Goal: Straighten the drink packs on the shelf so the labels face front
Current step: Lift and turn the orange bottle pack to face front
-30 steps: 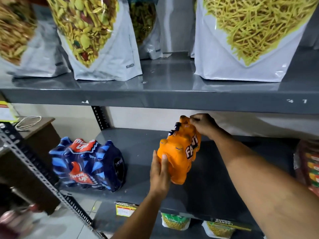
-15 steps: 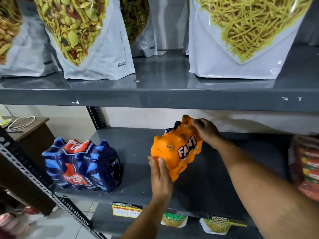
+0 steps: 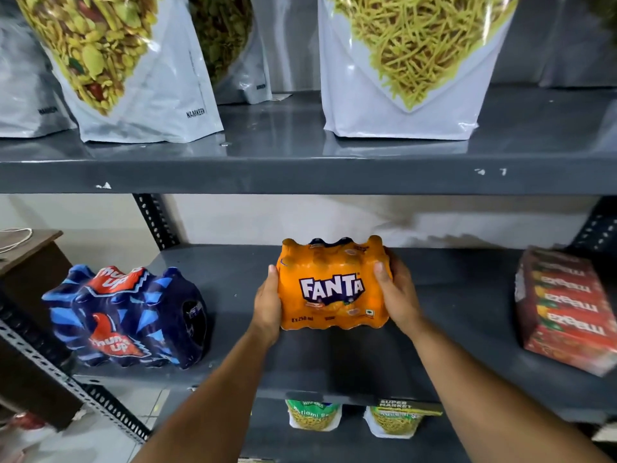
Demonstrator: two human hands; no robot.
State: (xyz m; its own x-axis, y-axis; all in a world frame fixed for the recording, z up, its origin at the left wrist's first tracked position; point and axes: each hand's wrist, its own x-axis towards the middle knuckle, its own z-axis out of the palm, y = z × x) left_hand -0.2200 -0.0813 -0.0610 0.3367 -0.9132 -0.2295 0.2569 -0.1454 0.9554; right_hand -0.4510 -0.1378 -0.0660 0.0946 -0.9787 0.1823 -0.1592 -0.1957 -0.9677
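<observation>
An orange Fanta pack (image 3: 330, 282) stands in the middle of the grey middle shelf (image 3: 334, 372), its label squarely toward me. My left hand (image 3: 268, 304) clasps its left side and my right hand (image 3: 397, 292) clasps its right side. To the left sits a dark blue Thums Up pack (image 3: 127, 315), turned at an angle with its end toward the front right. At the right edge a red Maaza pack (image 3: 564, 309) lies angled, its lettering upside down.
The upper shelf (image 3: 300, 172) overhangs close above, holding several white snack pouches (image 3: 397, 65). Slotted metal uprights (image 3: 153, 222) stand at the back left and front left. Snack packets (image 3: 314, 416) show on the shelf below. A brown wooden cabinet (image 3: 30, 262) stands at left.
The Fanta pack has been rotated from an angled, tilted pose until its label faces front. My right hand shifted from its top rear corner to its right side; the left stays on its left.
</observation>
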